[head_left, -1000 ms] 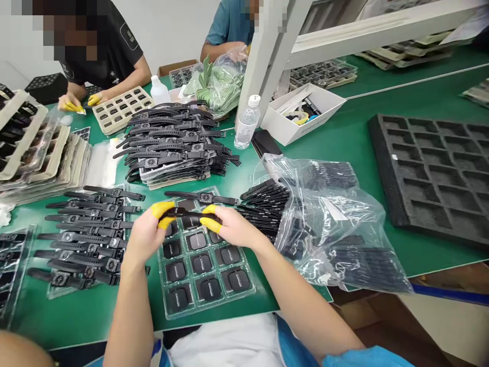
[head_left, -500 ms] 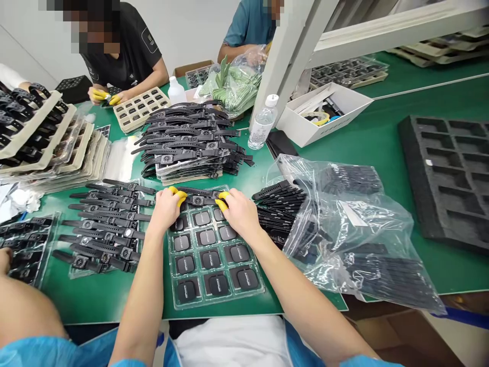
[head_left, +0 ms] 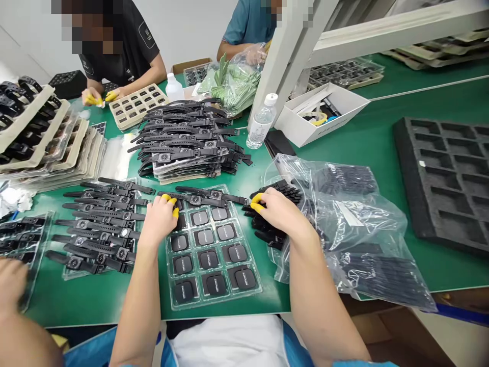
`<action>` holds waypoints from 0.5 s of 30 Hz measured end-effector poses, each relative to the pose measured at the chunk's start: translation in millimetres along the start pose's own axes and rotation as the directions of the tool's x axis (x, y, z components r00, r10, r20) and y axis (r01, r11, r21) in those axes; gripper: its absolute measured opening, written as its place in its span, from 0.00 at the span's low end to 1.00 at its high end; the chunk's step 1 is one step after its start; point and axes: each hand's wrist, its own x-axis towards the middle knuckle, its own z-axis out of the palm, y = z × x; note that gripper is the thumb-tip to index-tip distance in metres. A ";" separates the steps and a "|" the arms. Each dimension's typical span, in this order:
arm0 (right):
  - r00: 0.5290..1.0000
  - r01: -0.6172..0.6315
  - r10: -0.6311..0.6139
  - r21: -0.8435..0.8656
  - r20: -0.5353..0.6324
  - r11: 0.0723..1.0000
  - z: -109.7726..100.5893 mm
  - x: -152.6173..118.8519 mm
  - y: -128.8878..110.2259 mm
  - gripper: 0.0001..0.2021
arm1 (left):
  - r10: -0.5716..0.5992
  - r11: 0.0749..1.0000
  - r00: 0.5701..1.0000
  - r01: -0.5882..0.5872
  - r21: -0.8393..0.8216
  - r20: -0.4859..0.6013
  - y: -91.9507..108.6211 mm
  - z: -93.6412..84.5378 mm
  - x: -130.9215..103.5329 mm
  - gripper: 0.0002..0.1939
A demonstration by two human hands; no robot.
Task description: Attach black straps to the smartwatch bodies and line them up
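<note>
And there, right of mid-frame, the right hand (head_left: 280,211) was at the black straps (head_left: 284,191); the left hand (head_left: 160,216) was beside two watches (head_left: 196,199) across the tray (head_left: 210,299), mid-frame. Fingers gripping? Couldn't tell, either hand!

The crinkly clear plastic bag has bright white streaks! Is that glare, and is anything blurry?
In the head view, yes, the streaks on the crinkly clear plastic bag look like glare; also in the head view, the co-worker's bare hand at the left edge looks blurred, while the right hand with yellow fingertip covers looks clearer.
</note>
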 end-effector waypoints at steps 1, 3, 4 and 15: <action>1.000 0.005 -0.005 0.001 -0.003 1.000 1.2 0.7 0.6 0.09 | 0.010 1.000 1.000 -0.011 0.007 0.019 0.4 -1.8 0.1 0.20; 1.000 0.014 -0.014 -0.001 -0.018 1.000 4.0 2.0 0.3 0.10 | 0.023 1.000 0.999 -0.023 0.006 0.039 0.2 -3.7 0.2 0.21; 0.999 0.016 -0.016 -0.008 -0.031 1.000 5.7 2.5 -0.2 0.10 | 0.024 1.000 0.999 -0.025 0.001 0.039 -0.4 -3.8 0.1 0.22; 0.907 0.126 0.003 0.277 -0.421 0.953 3.9 10.6 4.5 0.08 | 0.064 0.992 0.998 -0.063 -0.113 0.000 -9.1 6.3 -0.3 0.22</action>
